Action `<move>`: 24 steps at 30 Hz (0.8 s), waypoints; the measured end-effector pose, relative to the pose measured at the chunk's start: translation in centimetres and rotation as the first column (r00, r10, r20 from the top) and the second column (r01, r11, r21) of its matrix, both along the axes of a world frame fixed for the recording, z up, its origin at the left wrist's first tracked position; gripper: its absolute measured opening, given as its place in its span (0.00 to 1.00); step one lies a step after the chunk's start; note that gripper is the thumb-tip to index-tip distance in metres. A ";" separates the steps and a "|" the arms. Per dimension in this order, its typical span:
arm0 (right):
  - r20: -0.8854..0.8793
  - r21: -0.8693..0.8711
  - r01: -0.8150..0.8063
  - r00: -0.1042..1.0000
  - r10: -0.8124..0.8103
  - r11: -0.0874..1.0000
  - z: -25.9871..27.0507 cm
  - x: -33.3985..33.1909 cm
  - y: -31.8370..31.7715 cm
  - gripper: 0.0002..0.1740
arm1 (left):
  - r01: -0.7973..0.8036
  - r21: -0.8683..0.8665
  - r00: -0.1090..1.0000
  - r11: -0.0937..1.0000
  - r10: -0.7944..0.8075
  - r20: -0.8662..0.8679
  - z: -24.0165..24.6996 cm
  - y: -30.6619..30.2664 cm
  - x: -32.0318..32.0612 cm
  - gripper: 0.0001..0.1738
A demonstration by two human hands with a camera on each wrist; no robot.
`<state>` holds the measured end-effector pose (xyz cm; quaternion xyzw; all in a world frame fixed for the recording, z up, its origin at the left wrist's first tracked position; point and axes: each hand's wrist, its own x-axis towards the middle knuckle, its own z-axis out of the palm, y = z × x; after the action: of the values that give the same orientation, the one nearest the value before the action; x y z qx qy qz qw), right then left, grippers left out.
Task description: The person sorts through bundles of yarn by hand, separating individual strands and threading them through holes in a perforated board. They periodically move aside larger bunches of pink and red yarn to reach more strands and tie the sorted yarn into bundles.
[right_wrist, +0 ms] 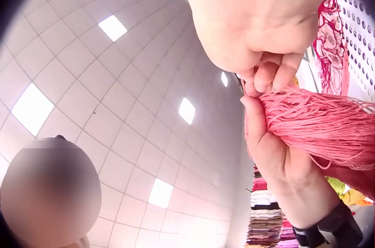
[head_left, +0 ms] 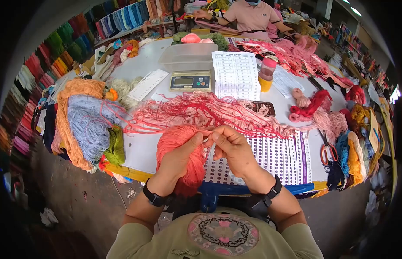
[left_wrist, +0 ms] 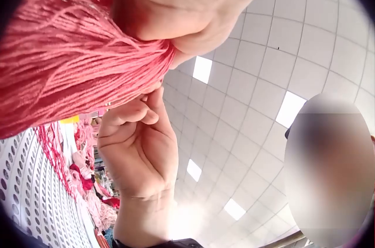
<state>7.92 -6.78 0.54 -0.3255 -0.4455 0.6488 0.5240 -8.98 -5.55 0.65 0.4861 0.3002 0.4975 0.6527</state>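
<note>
Centre, near edge: one coral hank (head_left: 171, 140), its gathered end up between my two hands and its strands falling toward the table's near edge. My left hand (head_left: 177, 160), on its right side, grips the hank close below that end, presumably to keep the strands bunched and steady. My right hand (head_left: 233, 147) pinches thin yarn at the same end between thumb and fingers; a firm left hold would leave these fingertips free for fine work. Surroundings, from the left: an orange hank (head_left: 79, 88), a pale blue hank (head_left: 86, 118) and a green hank (head_left: 115, 149), heaped at the table's left side. Just beyond my hands, a long spread of loose pink and red yarn (head_left: 196, 113), its stray ends trailing left; these could snag on the coral strands. Farther off, a digital scale (head_left: 190, 81), beyond that spread and reachable only across it. Right of the scale, a printed sheet (head_left: 236, 74). Under and right of my right hand, perforated cards (head_left: 274, 159), their far edge overlaid by the loose yarn. Far right, scissors (head_left: 325, 143), well apart from both hands.
</note>
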 end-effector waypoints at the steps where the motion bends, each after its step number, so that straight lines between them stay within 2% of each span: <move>1: 0.009 0.079 0.094 0.995 -0.095 0.992 -0.3 0.2 0.1 0.06 | 0.003 -0.003 1.000 1.000 -0.003 -0.001 0.1 0.0 -0.2 0.17; 2: 0.012 0.156 0.186 0.982 -0.190 0.970 -0.5 0.5 0.2 0.05 | 0.106 -0.137 0.983 0.985 -0.083 0.164 0.5 0.2 -0.6 0.16; 3: 0.121 0.238 0.237 0.955 -0.271 0.942 -0.2 1.9 0.6 0.06 | 0.226 -0.252 0.933 0.941 -0.135 0.335 0.8 0.4 -1.3 0.15; 5: 0.050 0.309 0.435 0.881 -0.471 0.846 0.3 5.7 1.4 0.07 | 0.054 -0.220 0.943 0.974 0.023 0.333 1.0 0.9 -4.4 0.15; 6: -0.196 0.105 0.426 0.895 -0.401 0.899 0.7 8.1 1.4 0.07 | 0.119 -0.165 0.908 0.979 -0.040 0.417 0.4 2.1 -6.9 0.15; 7: -0.323 -0.021 0.359 0.881 -0.346 0.933 0.8 11.3 0.8 0.08 | 0.176 -0.100 0.863 0.979 -0.105 0.494 -0.2 3.3 -9.8 0.16; 8: -0.373 0.046 0.246 0.903 -0.212 0.968 -1.8 16.8 1.1 0.08 | 0.050 -0.144 0.900 0.988 0.018 0.435 0.0 3.5 -12.4 0.16; 9: -0.318 -0.021 0.460 0.839 -0.442 0.888 -1.2 19.3 0.5 0.06 | -0.079 -0.181 0.919 0.980 0.142 0.368 0.1 3.8 -15.5 0.15; 10: -0.353 -0.129 0.593 0.721 -0.596 0.794 -0.6 22.3 -0.5 0.03 | -0.166 -0.162 0.893 0.973 0.218 0.395 -0.6 4.7 -22.0 0.15; 11: -0.079 0.057 0.732 0.681 -0.728 0.679 -0.4 31.0 -2.3 0.08 | -0.252 -0.151 0.859 0.956 0.293 0.421 -1.6 5.6 -26.9 0.15; 12: -0.009 0.218 0.830 0.528 -0.849 0.513 -1.4 37.9 -3.3 0.14 | -0.348 -0.214 0.754 0.913 0.408 0.515 -0.1 4.7 -27.1 0.13; 13: 0.088 0.381 0.881 0.268 -0.959 0.281 -1.2 39.8 -4.4 0.12 | -0.401 -0.194 0.721 0.895 0.439 0.536 2.6 3.6 -24.7 0.13; 14: 0.130 0.554 0.831 -0.023 -0.991 0.054 -0.4 40.6 -5.1 0.11 | -0.456 -0.172 0.683 0.873 0.467 0.562 4.3 2.9 -21.1 0.13; 16: 0.251 0.713 0.691 -0.095 -0.963 0.118 2.0 30.0 -2.3 0.09 | -0.157 -0.125 0.755 0.980 0.201 0.624 3.5 3.9 -17.3 0.14; 17: 0.338 0.721 0.606 0.117 -0.934 0.336 -0.3 28.4 -0.4 0.11 | -0.120 -0.192 0.850 0.974 0.201 0.487 2.7 4.6 -15.0 0.13; 18: 0.488 0.845 0.200 0.087 -0.868 0.496 -1.8 25.5 1.0 0.11 | -0.091 -0.257 0.923 0.962 0.178 0.340 1.7 5.4 -12.6 0.13; 19: 0.604 0.402 0.382 0.572 -0.555 0.832 -2.0 21.1 1.8 0.10 | -0.029 -0.316 0.972 0.948 0.100 0.211 0.7 6.1 -9.9 0.12; 20: 0.585 0.333 0.355 0.648 -0.487 0.873 -3.4 16.0 2.9 0.07 | 0.022 -0.381 0.996 0.924 0.011 0.084 -0.6 6.7 -7.5 0.11; 21: 0.602 0.501 0.089 0.679 -0.420 0.861 -3.4 12.3 3.8 0.05 | 0.066 -0.386 0.996 0.920 -0.084 -0.029 -2.3 7.9 -5.6 0.11; 22: 0.648 0.276 0.101 0.715 -0.263 0.956 -4.2 9.1 4.5 0.05 | 0.107 -0.397 0.974 0.912 -0.177 -0.143 -4.3 9.0 -4.1 0.11; 23: 0.711 0.340 0.018 0.650 -0.269 0.940 -5.6 7.1 5.6 0.05 | 0.108 -0.396 0.973 0.912 -0.179 -0.146 -6.3 9.7 -2.8 0.11; 24: 0.763 0.395 -0.070 0.581 -0.284 0.916 -7.0 5.6 6.8 0.05 | 0.142 -0.355 0.932 0.924 -0.246 -0.267 -8.2 10.4 -1.8 0.10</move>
<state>13.51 0.00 -6.41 -0.5018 -0.7307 0.2958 0.3561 -10.79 4.82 -7.58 0.4689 0.4267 0.2907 0.7166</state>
